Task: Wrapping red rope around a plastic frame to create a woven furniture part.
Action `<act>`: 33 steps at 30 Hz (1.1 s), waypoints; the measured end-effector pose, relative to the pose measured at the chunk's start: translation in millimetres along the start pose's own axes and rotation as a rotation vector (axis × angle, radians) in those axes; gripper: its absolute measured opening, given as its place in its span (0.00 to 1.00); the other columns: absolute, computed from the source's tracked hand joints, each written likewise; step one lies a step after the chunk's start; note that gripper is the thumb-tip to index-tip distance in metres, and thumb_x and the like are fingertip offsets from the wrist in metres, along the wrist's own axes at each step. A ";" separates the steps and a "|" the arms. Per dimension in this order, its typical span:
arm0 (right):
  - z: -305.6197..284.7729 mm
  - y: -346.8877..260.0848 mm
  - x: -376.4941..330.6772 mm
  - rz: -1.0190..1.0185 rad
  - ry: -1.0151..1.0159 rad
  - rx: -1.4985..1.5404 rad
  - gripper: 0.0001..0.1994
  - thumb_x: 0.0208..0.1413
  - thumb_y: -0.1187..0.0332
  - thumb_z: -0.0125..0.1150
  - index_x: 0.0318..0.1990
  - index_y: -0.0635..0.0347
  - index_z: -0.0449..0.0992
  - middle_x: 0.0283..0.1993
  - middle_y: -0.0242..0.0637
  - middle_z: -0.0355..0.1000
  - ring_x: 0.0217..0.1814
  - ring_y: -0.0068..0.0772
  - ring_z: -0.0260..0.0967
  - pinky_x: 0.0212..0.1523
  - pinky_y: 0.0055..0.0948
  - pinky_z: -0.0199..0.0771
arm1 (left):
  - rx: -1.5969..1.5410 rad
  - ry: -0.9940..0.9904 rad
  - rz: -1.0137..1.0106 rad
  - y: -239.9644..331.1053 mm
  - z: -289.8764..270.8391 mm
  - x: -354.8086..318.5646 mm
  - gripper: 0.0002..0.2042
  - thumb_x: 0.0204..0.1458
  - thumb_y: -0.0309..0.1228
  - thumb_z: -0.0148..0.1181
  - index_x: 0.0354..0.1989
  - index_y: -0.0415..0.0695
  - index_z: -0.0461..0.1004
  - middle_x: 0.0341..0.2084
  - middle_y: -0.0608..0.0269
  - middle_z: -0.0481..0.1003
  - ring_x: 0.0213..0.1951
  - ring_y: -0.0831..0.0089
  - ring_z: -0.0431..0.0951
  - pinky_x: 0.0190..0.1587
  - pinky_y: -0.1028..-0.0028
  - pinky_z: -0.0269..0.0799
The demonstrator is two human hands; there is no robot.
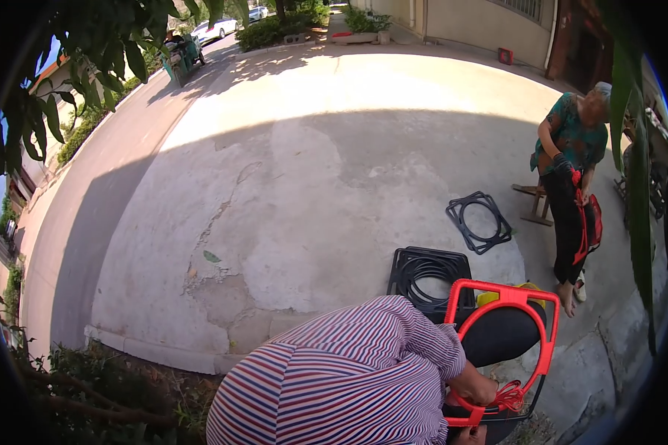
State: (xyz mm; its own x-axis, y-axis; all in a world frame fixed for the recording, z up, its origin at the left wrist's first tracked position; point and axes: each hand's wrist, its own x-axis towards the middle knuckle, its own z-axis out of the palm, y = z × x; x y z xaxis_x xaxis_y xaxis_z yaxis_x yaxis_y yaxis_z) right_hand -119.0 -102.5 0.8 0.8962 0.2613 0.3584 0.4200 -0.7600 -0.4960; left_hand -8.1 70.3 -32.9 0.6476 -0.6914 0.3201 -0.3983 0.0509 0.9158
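Note:
A red plastic frame (459, 297), square with a large round opening, leans across my black-trousered legs (501, 334). My left arm, in a striped sleeve, reaches over it from the lower edge. My left hand (482, 390) is closed at the frame's lower part, on a bundle of thin red cord (509, 397); its fingertips are partly hidden. At the bottom edge my right hand (470, 436) shows only in part, closed against the lower bar of the frame. Something yellow (490, 298) shows behind the frame.
A stack of black frames with round openings (401, 278) lies beyond my knees, and another black frame (454, 216) farther off. At the right another person (571, 141) holds red pieces beside a wooden stool (536, 211). Leaves (133, 59) hang at the upper left.

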 end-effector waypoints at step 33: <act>-2.9 30.6 7.1 0.561 0.071 0.892 0.12 0.59 0.65 0.52 0.37 0.68 0.73 0.23 0.34 0.66 0.21 0.30 0.61 0.23 0.29 0.62 | 0.410 -0.125 0.451 -23.2 0.6 -14.9 0.11 0.28 0.23 0.63 0.20 0.30 0.67 0.18 0.39 0.69 0.24 0.44 0.70 0.26 0.58 0.63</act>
State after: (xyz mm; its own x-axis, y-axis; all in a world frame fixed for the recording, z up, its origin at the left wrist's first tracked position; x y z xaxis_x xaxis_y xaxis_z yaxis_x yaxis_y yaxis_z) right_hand -100.2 -125.7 -9.5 0.9962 -0.0496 -0.0712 -0.0733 -0.0411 -0.9965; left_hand -8.9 79.0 -59.1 0.2866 -0.7468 0.6001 -0.8481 0.0936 0.5215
